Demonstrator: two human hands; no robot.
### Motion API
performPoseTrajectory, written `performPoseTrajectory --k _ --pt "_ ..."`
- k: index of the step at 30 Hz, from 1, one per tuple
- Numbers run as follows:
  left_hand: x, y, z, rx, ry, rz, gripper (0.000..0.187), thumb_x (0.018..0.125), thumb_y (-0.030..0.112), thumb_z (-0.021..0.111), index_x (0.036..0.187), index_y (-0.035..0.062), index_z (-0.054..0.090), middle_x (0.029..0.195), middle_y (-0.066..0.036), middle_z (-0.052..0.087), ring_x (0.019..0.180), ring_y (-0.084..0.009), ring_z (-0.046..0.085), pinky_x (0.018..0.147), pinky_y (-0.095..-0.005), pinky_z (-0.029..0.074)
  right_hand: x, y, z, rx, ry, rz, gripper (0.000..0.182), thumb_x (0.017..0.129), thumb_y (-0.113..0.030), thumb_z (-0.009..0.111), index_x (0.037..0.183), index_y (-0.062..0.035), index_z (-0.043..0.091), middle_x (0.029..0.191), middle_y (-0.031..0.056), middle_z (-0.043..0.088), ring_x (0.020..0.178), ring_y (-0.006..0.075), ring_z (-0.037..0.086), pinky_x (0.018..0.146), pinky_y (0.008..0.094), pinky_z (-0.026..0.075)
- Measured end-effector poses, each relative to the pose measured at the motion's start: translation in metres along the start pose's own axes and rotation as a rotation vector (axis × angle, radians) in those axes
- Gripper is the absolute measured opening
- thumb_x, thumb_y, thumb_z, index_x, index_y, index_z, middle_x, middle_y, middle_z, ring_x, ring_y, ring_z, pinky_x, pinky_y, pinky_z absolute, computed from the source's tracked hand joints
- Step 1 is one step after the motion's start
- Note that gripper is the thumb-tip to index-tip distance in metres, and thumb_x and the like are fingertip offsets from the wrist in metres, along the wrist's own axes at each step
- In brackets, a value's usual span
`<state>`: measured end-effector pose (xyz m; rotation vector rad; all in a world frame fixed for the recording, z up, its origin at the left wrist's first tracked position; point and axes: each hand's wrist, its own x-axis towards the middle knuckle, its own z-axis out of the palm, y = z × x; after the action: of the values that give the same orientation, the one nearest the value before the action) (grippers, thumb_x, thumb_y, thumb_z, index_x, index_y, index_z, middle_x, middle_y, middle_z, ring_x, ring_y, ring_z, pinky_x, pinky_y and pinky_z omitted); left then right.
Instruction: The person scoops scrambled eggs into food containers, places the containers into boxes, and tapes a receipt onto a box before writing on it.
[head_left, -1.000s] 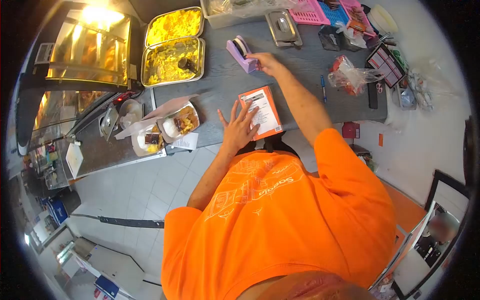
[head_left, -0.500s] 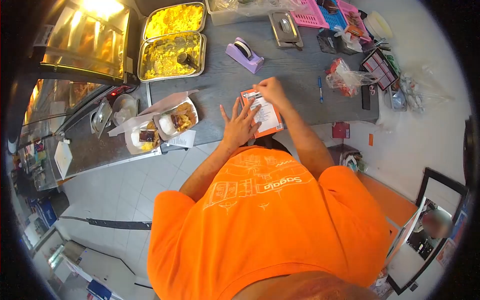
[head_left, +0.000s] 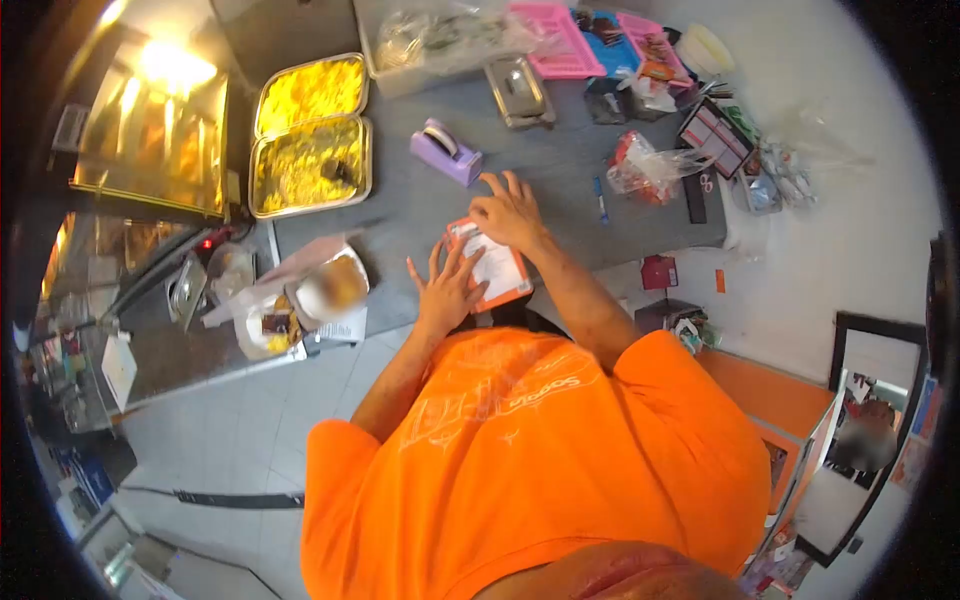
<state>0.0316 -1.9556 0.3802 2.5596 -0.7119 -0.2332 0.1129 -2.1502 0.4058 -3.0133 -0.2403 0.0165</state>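
Right now the right hand [head_left: 508, 210] lies with its fingers spread and pressed flat on the far edge of an orange box [head_left: 488, 268] with a white paper slip on top, holding nothing that can be made out. The left hand [head_left: 445, 290] is also spread, palm down on the near left part of the same box, steadying it near the front edge of the grey worktop [head_left: 560, 170]. Judging by this, the slip is already laid on the box and is being pressed or smoothed down; whether any tape sits under the fingers cannot be told. Just beyond the right hand stands a purple tape dispenser [head_left: 446, 152]. Farther left are 2 metal trays of yellow food [head_left: 308, 135], and nearer the edge an open takeaway box [head_left: 300, 300] with food.
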Motion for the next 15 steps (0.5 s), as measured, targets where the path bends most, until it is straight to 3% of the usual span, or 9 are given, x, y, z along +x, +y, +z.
performPoseTrajectory --k 3,5,6,7,9,10,12,13,15 --pt "-0.001 -0.007 0.023 -0.499 0.172 -0.055 0.072 0.085 0.027 0.074 0.149 0.0169 0.042 0.161 -0.014 0.027 0.151 -0.0362 0.015 0.119 -0.0572 0.01 -0.024 0.053 0.01 0.446 0.238 0.262 0.04 0.089 -0.033 0.063 0.128 -0.0248 0.061 0.137 0.0146 0.052 0.118 0.037 0.055 0.094 0.0493 0.047" --pt "0.0 -0.01 0.055 -0.847 0.158 -0.136 0.079 0.083 0.018 0.075 0.152 0.0109 0.036 0.16 -0.022 0.024 0.152 -0.0379 0.013 0.12 -0.048 0.016 -0.058 0.122 0.023 0.647 -0.003 0.54 0.043 0.092 -0.032 0.063 0.132 -0.0202 0.056 0.137 0.0175 0.051 0.118 0.0406 0.054 0.095 0.0509 0.046" --pt "0.002 -0.007 0.065 -1.025 0.124 -0.195 0.082 0.083 0.013 0.075 0.153 0.0082 0.033 0.16 -0.026 0.022 0.152 -0.039 0.012 0.12 -0.0433 0.019 -0.084 0.165 0.059 0.423 0.129 0.542 0.043 0.092 -0.031 0.062 0.131 -0.0158 0.055 0.133 0.0195 0.053 0.114 0.0405 0.056 0.093 0.051 0.047" --pt "0.01 0.001 0.068 -0.934 0.154 -0.139 0.084 0.083 0.011 0.075 0.154 0.0065 0.03 0.159 -0.026 0.024 0.15 -0.0376 0.017 0.12 -0.0426 0.021 -0.102 0.2 0.089 0.198 0.262 0.53 0.042 0.093 -0.03 0.062 0.13 -0.0115 0.055 0.129 0.0216 0.055 0.111 0.0403 0.058 0.091 0.0511 0.048" --pt "0.027 0.025 0.075 -0.748 0.228 -0.056 0.087 0.082 0.006 0.074 0.155 0.0032 0.026 0.158 -0.025 0.028 0.148 -0.0348 0.027 0.119 -0.0412 0.025 -0.114 0.227 0.093 0.236 0.366 0.535 0.04 0.093 -0.025 0.06 0.129 -0.0079 0.054 0.118 0.0243 0.058 0.104 0.0406 0.06 0.092 0.0503 0.048" --pt "0.041 0.04 0.078 -0.809 0.165 -0.12 0.088 0.082 0.004 0.073 0.156 0.004 0.023 0.159 -0.025 0.026 0.149 -0.0355 0.023 0.12 -0.0416 0.022 -0.121 0.245 0.104 0.269 0.337 0.501 0.039 0.094 -0.024 0.06 0.128 -0.0069 0.055 0.117 0.0253 0.059 0.105 0.0407 0.06 0.093 0.0498 0.048" --pt "0.09 0.064 0.104 -0.659 0.262 0.07 0.087 0.083 0.014 0.073 0.155 0.0048 0.026 0.161 -0.027 0.018 0.149 -0.0416 0.018 0.12 -0.046 0.023 -0.122 0.282 0.129 0.342 0.255 0.397 0.038 0.094 -0.022 0.059 0.128 -0.0051 0.055 0.114 0.0273 0.059 0.107 0.041 0.059 0.095 0.0487 0.047" --pt "0.115 0.08 0.108 -0.715 0.253 0.11 0.085 0.086 0.015 0.071 0.156 0.004 0.023 0.162 -0.023 0.02 0.15 -0.038 0.019 0.122 -0.0438 0.018 -0.121 0.299 0.132 0.32 0.196 0.386 0.038 0.095 -0.022 0.059 0.128 -0.0037 0.054 0.118 0.0277 0.059 0.11 0.0426 0.057 0.096 0.0493 0.046" --pt "0.173 0.12 0.118 -0.677 0.146 -0.011 0.092 0.084 0.024 0.073 0.156 0.0047 0.02 0.16 -0.024 0.022 0.148 -0.0398 0.024 0.121 -0.0445 0.023 -0.125 0.316 0.136 0.302 0.205 0.367 0.033 0.095 -0.018 0.056 0.123 -0.0018 0.056 0.117 0.0262 0.06 0.112 0.0434 0.057 0.097 0.0504 0.044"
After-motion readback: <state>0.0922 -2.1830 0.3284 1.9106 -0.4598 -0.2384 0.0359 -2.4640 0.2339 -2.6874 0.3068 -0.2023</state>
